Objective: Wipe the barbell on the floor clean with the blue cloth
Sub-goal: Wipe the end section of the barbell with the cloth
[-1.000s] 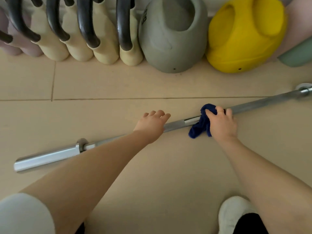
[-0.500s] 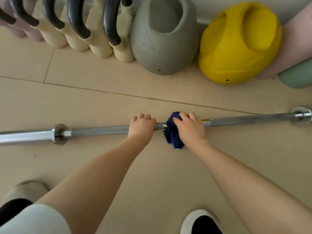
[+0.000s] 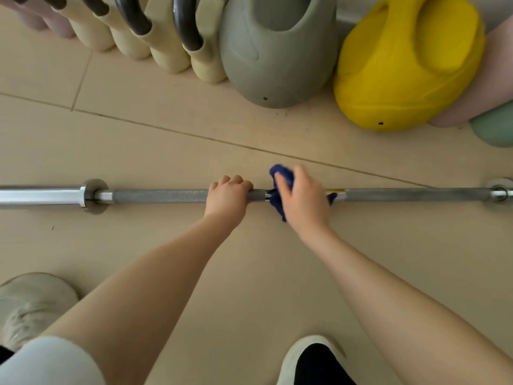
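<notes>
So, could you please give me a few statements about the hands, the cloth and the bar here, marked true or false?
1. The left hand grips the barbell. True.
2. The blue cloth lies loose on the floor, away from the bar. False: the right hand holds it against the bar.
3. The grey kettlebell sits to the left of the yellow kettlebell. True.
4. The barbell is lifted above the shoes. False: it lies on the floor.
</notes>
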Demonstrator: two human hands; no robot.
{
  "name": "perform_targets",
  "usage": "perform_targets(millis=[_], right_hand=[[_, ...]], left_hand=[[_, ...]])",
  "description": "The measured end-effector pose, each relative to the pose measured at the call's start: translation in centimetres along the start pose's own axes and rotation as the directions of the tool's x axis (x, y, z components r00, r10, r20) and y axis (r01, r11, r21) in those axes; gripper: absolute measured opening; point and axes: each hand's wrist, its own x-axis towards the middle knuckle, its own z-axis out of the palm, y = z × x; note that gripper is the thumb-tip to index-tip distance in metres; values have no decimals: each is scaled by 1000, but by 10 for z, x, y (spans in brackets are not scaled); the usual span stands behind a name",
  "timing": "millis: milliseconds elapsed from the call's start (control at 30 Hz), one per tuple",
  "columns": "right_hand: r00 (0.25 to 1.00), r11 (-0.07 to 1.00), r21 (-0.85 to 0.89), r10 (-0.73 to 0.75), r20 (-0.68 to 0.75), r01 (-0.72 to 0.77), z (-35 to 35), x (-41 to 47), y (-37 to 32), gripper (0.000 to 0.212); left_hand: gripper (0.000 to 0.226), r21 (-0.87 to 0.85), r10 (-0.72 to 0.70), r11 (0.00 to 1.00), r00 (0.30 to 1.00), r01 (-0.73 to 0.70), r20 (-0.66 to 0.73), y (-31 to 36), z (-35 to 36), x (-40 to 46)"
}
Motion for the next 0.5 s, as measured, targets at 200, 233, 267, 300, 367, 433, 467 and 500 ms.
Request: perform_targets(millis=[200, 233, 267, 300, 367, 433, 467, 500], right_hand=[[881, 870, -285, -284, 378, 403, 41, -9, 28, 57], [878, 843, -333, -291, 381, 423, 41, -5, 35, 57], [887, 822, -380, -290, 360, 423, 42, 3, 43, 53], [903, 807, -433, -270, 334, 402, 39, 11, 49, 48], [943, 812, -491, -211, 259, 316, 36, 25, 55, 38], [967, 799, -546, -197, 160, 252, 39, 25, 51, 38], [970, 781, -576, -209, 122, 241, 44, 18, 49, 41], [969, 771, -589, -220, 110, 242, 51, 10, 47, 44]], left_hand=[[22, 2, -7, 1000, 1000, 7, -5, 1, -1, 2], [23, 0, -1, 1000, 1000, 1, -3, 0, -1, 3], [24, 7, 6, 1000, 1000, -6, -2, -1, 0, 3], [26, 19, 12, 1000, 1000, -12, 1, -1, 1, 3], [28, 34, 22, 999, 1000, -22, 2, -1, 1, 3], [30, 34, 25, 999, 1000, -25, 4, -1, 0, 3], [30, 38, 28, 999, 1000, -28, 6, 0, 0, 3], [30, 46, 32, 998, 999, -32, 6, -1, 0, 3]])
